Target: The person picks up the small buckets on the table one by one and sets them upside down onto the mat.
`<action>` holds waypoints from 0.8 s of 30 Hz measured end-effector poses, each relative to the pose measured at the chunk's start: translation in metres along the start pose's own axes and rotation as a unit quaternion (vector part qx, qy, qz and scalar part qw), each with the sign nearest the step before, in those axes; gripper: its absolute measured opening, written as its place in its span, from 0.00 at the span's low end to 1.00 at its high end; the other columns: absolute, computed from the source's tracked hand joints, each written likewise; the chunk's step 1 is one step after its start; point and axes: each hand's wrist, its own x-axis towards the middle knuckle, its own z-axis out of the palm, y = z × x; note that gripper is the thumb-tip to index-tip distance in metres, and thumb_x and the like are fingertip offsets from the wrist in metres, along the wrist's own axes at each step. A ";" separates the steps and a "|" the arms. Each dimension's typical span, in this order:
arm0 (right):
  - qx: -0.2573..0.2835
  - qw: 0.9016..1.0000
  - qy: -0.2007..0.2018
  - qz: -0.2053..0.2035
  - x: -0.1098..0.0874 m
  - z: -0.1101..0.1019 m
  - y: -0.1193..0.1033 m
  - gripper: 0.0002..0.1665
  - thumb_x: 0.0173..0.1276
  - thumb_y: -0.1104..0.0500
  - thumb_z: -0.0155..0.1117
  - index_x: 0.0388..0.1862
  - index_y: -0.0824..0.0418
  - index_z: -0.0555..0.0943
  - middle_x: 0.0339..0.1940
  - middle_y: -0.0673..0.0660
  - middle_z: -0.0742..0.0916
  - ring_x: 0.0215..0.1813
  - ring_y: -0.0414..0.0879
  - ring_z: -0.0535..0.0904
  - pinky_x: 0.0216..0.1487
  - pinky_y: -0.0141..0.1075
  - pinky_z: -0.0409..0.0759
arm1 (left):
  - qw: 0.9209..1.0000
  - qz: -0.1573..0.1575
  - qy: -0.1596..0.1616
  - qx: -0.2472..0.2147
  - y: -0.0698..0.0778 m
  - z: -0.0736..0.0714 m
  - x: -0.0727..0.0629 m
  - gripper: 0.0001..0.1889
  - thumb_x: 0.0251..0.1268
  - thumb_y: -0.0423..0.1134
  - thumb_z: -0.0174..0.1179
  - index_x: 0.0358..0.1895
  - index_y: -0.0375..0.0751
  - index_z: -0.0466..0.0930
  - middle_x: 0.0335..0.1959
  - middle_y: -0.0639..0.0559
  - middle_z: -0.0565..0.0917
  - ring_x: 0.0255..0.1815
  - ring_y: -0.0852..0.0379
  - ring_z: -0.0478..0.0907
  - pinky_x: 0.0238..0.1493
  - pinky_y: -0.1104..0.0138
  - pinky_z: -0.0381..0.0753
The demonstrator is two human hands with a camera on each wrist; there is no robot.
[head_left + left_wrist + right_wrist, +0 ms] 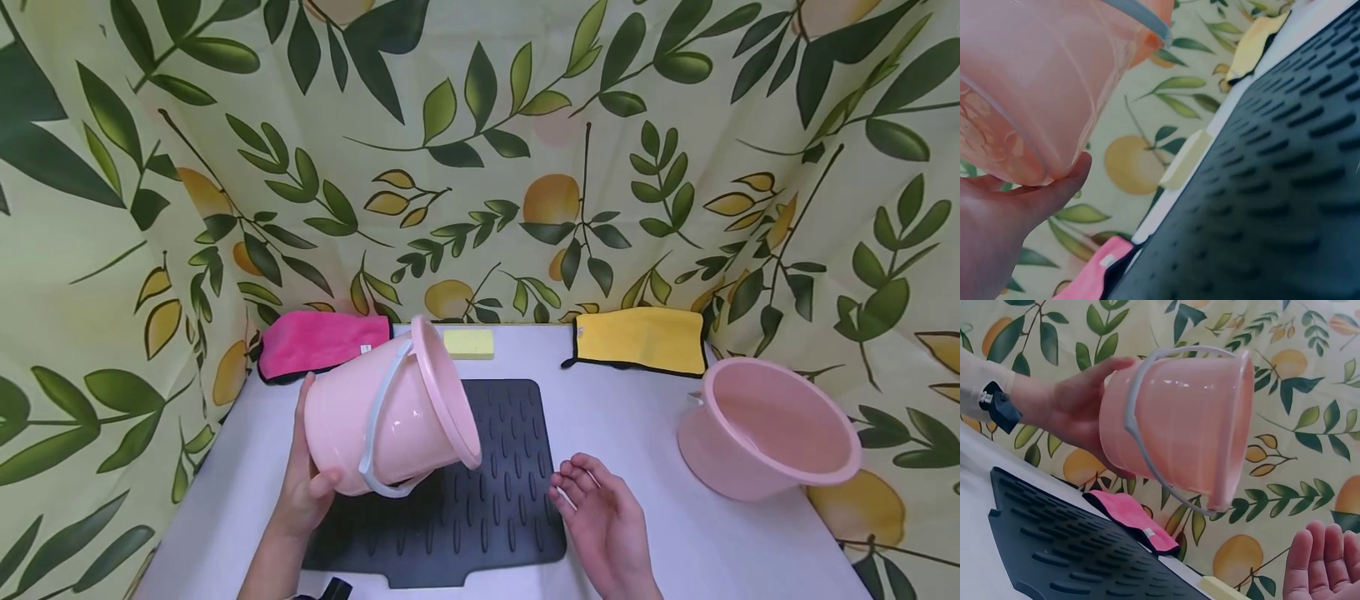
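A pink bucket (397,417) with a pale blue handle (371,442) is held tilted above the dark ridged mat (517,500), its mouth facing right. My left hand (303,475) grips it near the base, thumb on the near side. In the left wrist view the thumb presses the bucket's (1041,94) bottom edge. To the right of the bucket, my right hand (603,521) is raised with its palm turned up and fingers slightly bent, holding nothing. The right wrist view shows the bucket (1172,419) side-on, apart from the right fingers (1316,556).
A second pink bucket (750,450) stands on the right of the white table (622,425). Along the back lie a pink cloth (322,342), a yellow sponge (468,343) and a yellow cloth (637,340). Leaf-patterned fabric (480,208) hangs behind and at the sides.
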 end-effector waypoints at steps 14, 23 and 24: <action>0.013 1.000 0.016 -0.009 -0.001 -0.001 -0.002 0.20 0.91 0.48 0.42 0.51 0.54 0.80 0.47 0.54 0.83 0.55 0.49 0.79 0.64 0.42 0.80 | 0.999 -0.024 0.027 0.030 0.020 -0.039 -0.004 0.64 0.46 0.20 0.56 0.91 0.54 0.40 0.81 0.41 0.56 0.75 0.45 0.58 0.57 0.63 0.87; 0.014 1.000 0.008 -0.016 -0.001 -0.001 -0.002 0.21 0.91 0.48 0.40 0.50 0.55 0.80 0.47 0.54 0.83 0.54 0.49 0.79 0.62 0.42 0.81 | 0.997 -0.040 0.030 0.061 0.030 -0.058 -0.005 0.65 0.42 0.17 0.57 0.91 0.53 0.43 0.81 0.43 0.57 0.73 0.48 0.60 0.55 0.66 0.86; 0.015 1.000 0.005 -0.018 -0.001 -0.002 -0.002 0.21 0.91 0.48 0.40 0.50 0.55 0.80 0.47 0.54 0.83 0.54 0.49 0.79 0.62 0.42 0.81 | 0.996 -0.048 0.032 0.069 0.031 -0.060 -0.006 0.66 0.42 0.17 0.57 0.91 0.54 0.42 0.81 0.44 0.58 0.73 0.48 0.60 0.55 0.67 0.86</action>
